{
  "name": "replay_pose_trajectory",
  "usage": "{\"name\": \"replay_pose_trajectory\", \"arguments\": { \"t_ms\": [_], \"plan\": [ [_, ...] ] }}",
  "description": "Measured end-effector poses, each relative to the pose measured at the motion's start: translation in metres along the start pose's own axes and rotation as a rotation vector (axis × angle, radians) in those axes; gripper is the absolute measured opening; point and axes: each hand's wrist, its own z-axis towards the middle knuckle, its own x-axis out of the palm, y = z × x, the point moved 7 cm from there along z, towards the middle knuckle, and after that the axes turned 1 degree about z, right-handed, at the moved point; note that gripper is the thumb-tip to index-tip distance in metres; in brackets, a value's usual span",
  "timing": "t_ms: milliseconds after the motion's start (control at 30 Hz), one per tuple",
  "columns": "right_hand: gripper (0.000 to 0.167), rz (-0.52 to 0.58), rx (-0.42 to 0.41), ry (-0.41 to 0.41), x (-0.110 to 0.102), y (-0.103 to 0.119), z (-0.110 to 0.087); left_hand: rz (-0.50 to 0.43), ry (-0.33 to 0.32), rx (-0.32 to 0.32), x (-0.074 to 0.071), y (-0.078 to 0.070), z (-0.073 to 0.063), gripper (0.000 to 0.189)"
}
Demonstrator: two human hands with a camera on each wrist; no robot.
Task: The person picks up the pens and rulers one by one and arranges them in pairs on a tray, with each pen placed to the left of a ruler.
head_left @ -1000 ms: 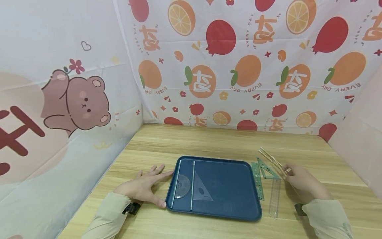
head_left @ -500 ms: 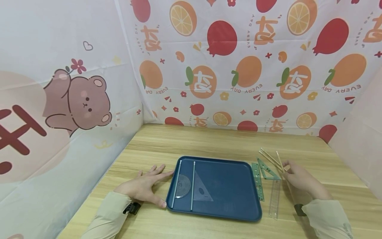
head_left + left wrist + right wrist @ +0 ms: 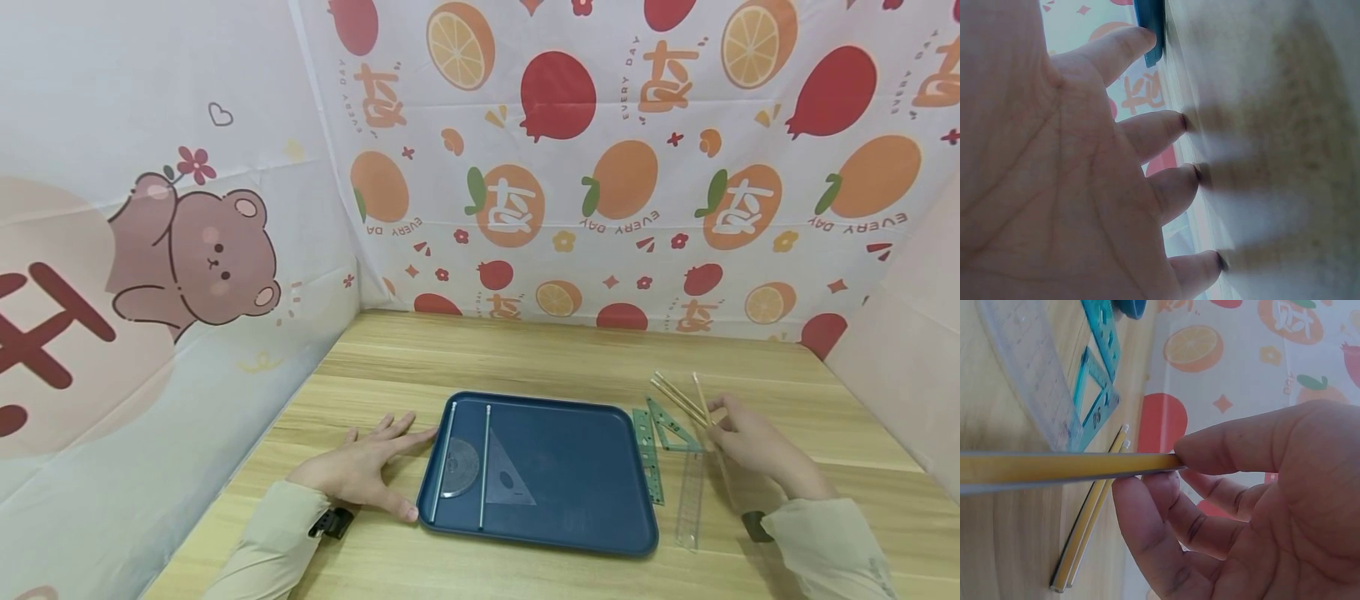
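Observation:
My right hand pinches one gold pencil between thumb and fingers. The pencil is raised off the table and tilted. Beneath it, two more gold pencils lie side by side on the table. My left hand is spread beside the left edge of a blue tray, its thumb at the near left corner. In the left wrist view several fingertips touch the table. Inside the tray lie two silvery pencils, one left pencil over a clear protractor, the other beside a clear set square.
Right of the tray lie a green ruler, a green set square and a clear ruler. Behind the wooden table hangs a fruit-print cloth; a bear-print cloth covers the left side.
My right hand has lifted one gold pencil away from the other two and turned it more upright. My left hand and the tray have stayed in place.

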Motion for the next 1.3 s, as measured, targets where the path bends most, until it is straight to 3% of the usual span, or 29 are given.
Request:
{"name": "replay_pose_trajectory", "arguments": {
  "t_ms": [1100, 1300],
  "plan": [
    [0.052, 0.086, -0.017, 0.03, 0.018, 0.043, 0.004, -0.008, 0.004, -0.02, 0.0, 0.0, -0.002, 0.12],
    [0.052, 0.052, -0.029, 0.025, 0.019, 0.049, 0.005, -0.009, 0.009, -0.021, 0.001, 0.0, -0.002, 0.119]
  ]
}}
